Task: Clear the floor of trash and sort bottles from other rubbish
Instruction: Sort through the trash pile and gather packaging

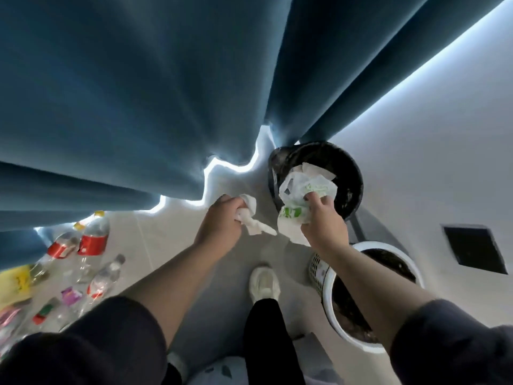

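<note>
My left hand (222,220) is closed around a crumpled white tissue (251,218), held just left of the black bin (352,173). My right hand (322,220) grips a white plastic bag with green print (299,201) over the black bin's near rim. White paper (316,170) lies inside that bin. A white perforated bin (319,269) stands closer to me, under my right forearm. Several plastic bottles lie on the floor at the left, among them a red-labelled one (93,240) and a clear one (107,276).
Blue curtains (138,93) hang across the back, down to the floor. A white wall (430,176) with a dark square vent (472,248) is on the right. Yellow packaging (15,282) and small wrappers (70,295) lie among the bottles. My white shoe (263,284) is on the grey floor.
</note>
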`<state>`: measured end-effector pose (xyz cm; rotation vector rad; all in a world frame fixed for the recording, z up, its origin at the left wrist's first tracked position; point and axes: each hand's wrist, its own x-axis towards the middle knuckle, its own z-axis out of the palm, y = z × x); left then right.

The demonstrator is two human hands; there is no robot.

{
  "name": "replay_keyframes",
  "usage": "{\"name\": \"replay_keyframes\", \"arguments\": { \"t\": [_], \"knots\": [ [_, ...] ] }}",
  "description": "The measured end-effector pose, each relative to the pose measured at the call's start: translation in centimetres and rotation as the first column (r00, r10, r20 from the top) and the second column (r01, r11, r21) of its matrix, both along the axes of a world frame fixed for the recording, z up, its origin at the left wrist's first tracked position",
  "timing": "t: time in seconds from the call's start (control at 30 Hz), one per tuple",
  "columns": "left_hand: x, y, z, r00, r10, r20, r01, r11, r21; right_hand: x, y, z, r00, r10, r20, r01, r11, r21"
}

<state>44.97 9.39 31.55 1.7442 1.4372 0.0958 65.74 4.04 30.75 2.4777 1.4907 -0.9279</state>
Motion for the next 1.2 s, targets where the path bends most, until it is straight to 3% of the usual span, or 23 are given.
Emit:
{"name": "replay_keyframes", "arguments": {
  "t": [0.3,0.37,0.4,0.43,0.5,0.57,0.67,0.83,1.03,1.2],
  "knots": [
    [17.2,6.0,-7.5,0.984,-0.177,0.005,0.177,0.983,0.059,12.1,1.9,-7.0,0.996,-0.053,0.078,0.049,0.997,0.053],
    [18.7,6.5,-10.2,0.944,-0.325,-0.058,0.328,0.943,0.061,13.2,2.4,-8.9,0.997,-0.049,0.062,0.045,0.997,0.062],
    [18.9,6.5,-11.5,0.86,-0.477,-0.182,0.491,0.87,0.036,13.6,2.4,-9.8,0.997,-0.045,0.057,0.041,0.997,0.064],
    [18.9,6.6,-12.6,0.714,-0.608,-0.347,0.646,0.763,-0.008,13.9,2.4,-10.5,0.998,-0.035,0.057,0.032,0.998,0.063],
    [18.1,6.3,-14.0,0.429,-0.68,-0.594,0.798,0.593,-0.103,14.0,2.2,-11.7,0.998,-0.005,0.057,0.002,0.999,0.049],
    [17.2,5.9,-14.3,0.351,-0.657,-0.667,0.811,0.57,-0.134,13.6,1.9,-12.6,0.999,0.025,0.048,-0.028,0.999,0.042],
    [16.2,6.1,-14.3,0.357,-0.637,-0.684,0.812,0.573,-0.111,12.6,2.8,-14.1,0.995,0.091,0.028,-0.092,0.995,0.033],
    [13.6,6.1,-14.1,0.421,-0.622,-0.66,0.776,0.624,-0.092,11.6,4.7,-16.8,0.98,0.199,0.014,-0.189,0.947,-0.258],
    [9.2,4.9,-10.6,0.525,-0.59,-0.614,0.666,0.733,-0.135,10.7,3.6,-12.7,0.908,0.375,0.185,-0.337,0.918,-0.209],
    [3.8,3.1,-5.8,0.562,-0.56,-0.608,0.619,0.773,-0.14,6.9,2.1,-7.1,0.913,0.366,0.18,-0.325,0.92,-0.221]
  ]
}}
